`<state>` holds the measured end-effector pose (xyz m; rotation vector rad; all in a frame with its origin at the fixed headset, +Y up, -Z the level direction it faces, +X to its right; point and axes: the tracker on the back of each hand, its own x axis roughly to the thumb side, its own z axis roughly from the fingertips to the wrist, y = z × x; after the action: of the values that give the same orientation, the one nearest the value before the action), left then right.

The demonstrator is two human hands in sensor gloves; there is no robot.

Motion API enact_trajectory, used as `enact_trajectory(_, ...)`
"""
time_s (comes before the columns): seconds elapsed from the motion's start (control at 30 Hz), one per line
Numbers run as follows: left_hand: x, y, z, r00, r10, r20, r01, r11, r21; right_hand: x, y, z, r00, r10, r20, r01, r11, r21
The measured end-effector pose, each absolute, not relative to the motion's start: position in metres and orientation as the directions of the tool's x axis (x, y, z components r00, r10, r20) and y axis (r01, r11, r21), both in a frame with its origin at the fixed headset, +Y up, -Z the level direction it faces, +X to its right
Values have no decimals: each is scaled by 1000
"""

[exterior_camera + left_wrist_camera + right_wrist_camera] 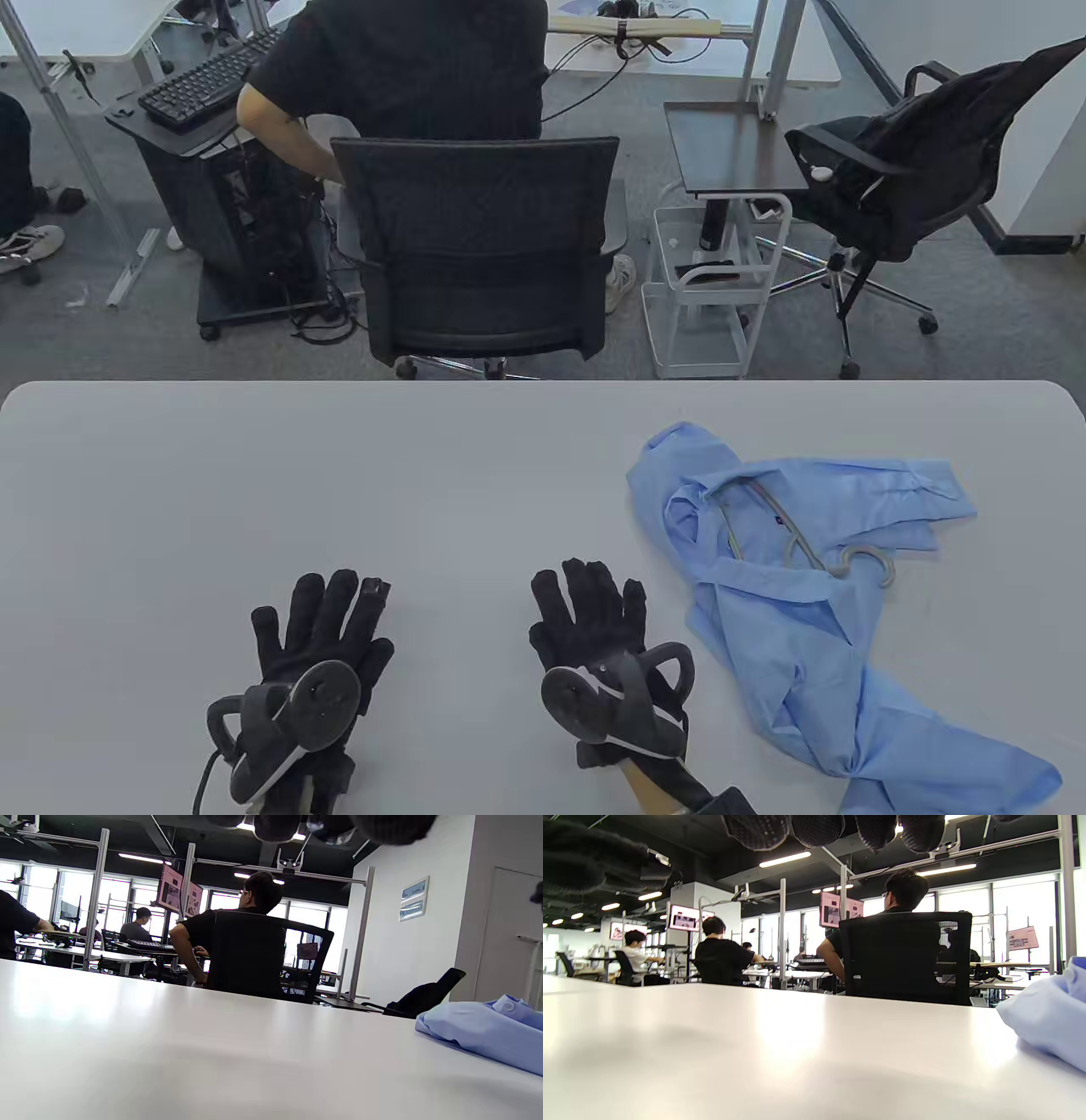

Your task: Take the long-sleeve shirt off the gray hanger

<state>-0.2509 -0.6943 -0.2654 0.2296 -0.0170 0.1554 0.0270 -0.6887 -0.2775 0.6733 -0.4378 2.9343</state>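
The long-sleeve shirt [797,594], light blue and rumpled, lies on the right side of the white tabletop [339,475], running from near the middle of that side down toward the near right corner. The gray hanger [806,543] is inside it: its wire shows through the open collar, and its hook pokes out onto the fabric on the right. A small dark tag sits inside the collar (too small to read any writing). In the left wrist view the shirt [483,1031] appears as a low blue mound at the right edge, and in the right wrist view it [1048,1018] fills the right edge in the same way.

The left hand [327,632] lies flat on the tabletop near the front edge, palm down, fingers spread wide and holding nothing. The right hand [594,624] lies flat just beside it, also palm down with fingers spread wide and holding nothing; it is near the shirt's left edge but apart from it. Each hand carries a round tracker on its back.

Beyond the tabletop a person in black sits in a black office chair [484,246], facing away, with a keyboard [204,81] to the left. Pink screens hang in the room in both wrist views, their writing unreadable.
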Motion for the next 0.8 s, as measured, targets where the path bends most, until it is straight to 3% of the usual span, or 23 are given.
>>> enact_trajectory(0.1, -253, -693, -266, 979, 203, 32, -205, 952, 227, 22, -698, -274, -889, 14, 458, -132, -965, -228)
enact_trajectory(0.4, -250, -699, -263, 985, 167, 42, -172, 966, 195, 18, -720, -276, -887, -18, 460, -63, -985, -159)
enact_trajectory(0.8, -245, -703, -265, 987, 155, 50, -161, 975, 154, 18, -725, -275, -885, -30, 464, -37, -990, -136)
